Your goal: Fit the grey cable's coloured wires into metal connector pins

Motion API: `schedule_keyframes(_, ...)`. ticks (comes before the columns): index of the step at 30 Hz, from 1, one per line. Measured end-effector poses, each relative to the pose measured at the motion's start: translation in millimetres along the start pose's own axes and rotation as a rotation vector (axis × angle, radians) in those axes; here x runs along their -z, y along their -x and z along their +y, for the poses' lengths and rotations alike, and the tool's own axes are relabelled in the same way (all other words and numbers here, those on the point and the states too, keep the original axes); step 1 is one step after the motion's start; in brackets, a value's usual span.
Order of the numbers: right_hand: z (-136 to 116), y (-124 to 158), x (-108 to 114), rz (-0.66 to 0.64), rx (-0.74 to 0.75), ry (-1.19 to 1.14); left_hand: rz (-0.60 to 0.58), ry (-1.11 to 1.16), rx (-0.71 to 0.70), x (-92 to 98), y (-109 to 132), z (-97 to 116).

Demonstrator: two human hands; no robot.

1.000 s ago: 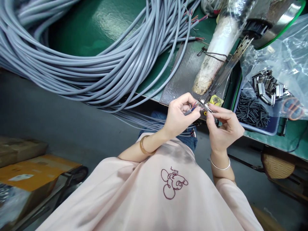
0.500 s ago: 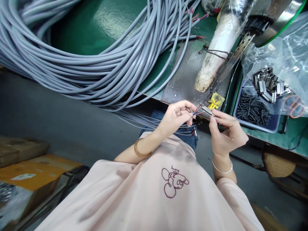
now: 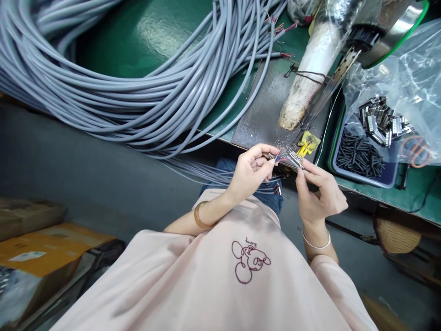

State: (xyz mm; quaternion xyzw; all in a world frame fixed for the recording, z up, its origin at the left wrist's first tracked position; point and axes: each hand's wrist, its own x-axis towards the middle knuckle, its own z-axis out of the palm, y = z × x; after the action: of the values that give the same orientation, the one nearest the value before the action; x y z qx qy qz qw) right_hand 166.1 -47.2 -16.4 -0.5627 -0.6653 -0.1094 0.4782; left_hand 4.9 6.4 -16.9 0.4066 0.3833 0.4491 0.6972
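My left hand (image 3: 254,169) pinches the end of a grey cable, most of which its fingers hide. Thin coloured wires (image 3: 280,155), red and blue among them, fan out past the fingertips. Between thumb and fingers, my right hand (image 3: 319,186) grips one end of a metal multi-pin connector (image 3: 295,159). The connector sits tilted, close to the wire tips; whether any wire touches it is too small to tell. Below the hands, another connector (image 3: 277,188) on a cable end rests by my lap. A yellow piece (image 3: 307,143) lies just behind the held connector.
Coiled grey cables (image 3: 165,101) cover the bench's left. A white wrapped tube (image 3: 298,92) slants down over a dark plate (image 3: 257,117) behind my hands. On the right, a blue tray (image 3: 389,181) holds short black tubes (image 3: 360,154), with a plastic bag of connectors (image 3: 379,122) over it.
My right hand has shifted slightly left, and the connector now slants more steeply. The coloured wires are bunched nearer my left fingertips and look more apart from the connector.
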Motion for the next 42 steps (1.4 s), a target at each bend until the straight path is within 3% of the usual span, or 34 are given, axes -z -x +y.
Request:
schedule_keyframes(7,-3,4,-2,-0.001,0.043,0.033,-0.016,-0.008,0.071,3.1,-4,0)
schedule_keyframes(10,-4,6,-2,0.011,0.065,0.026,-0.001,0.01,0.036,3.9,-3,-3)
schedule_keyframes(15,-6,3,-5,0.012,-0.098,-0.104,0.04,0.095,-0.088,1.8,2,-8)
schedule_keyframes(20,-6,-2,-7,0.027,-0.292,-0.229,-0.051,0.113,-0.018,0.3,2,-4)
schedule_keyframes(24,-5,-4,-9,0.011,-0.339,-0.285,-0.058,0.054,0.007,0.5,-1,-2)
schedule_keyframes(33,2,-10,-10,-0.07,-0.249,-0.224,-0.044,0.048,-0.156,-4.6,-14,-3)
schedule_keyframes(42,5,-19,-12,-0.06,-0.157,-0.193,-0.063,0.057,-0.245,-4.7,-23,-2)
